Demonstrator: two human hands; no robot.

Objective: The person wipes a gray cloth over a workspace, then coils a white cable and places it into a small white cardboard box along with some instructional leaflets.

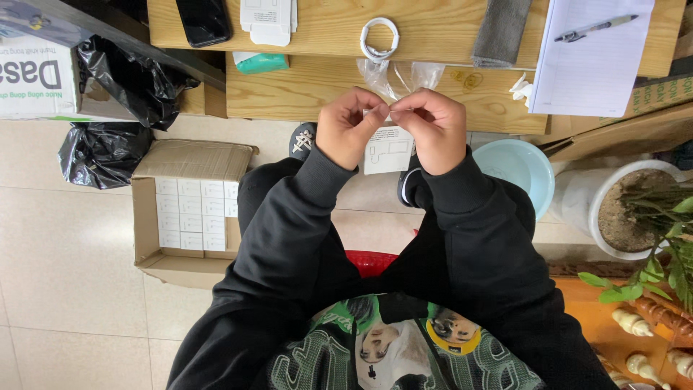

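Where the person sits on one red stool (369,261), both black sleeves reach forward over the tiled floor. The left hand (349,128) and the right hand (431,128) meet just past the knees, fingers pinched together on one small white box (388,149) and the clear plastic bag (401,76) rising from its top. To the left on the floor, one open cardboard carton (189,209) holds rows of small white boxes, with two black plastic bags (108,108) beyond it. To the right stand one pale blue bowl (521,170) and one potted plant (639,209). Farther off, the wooden table (325,87) carries one coiled white cable (379,39), one black phone (204,20), one grey cloth (500,30) and one pen (595,27) lying on white paper (588,65).
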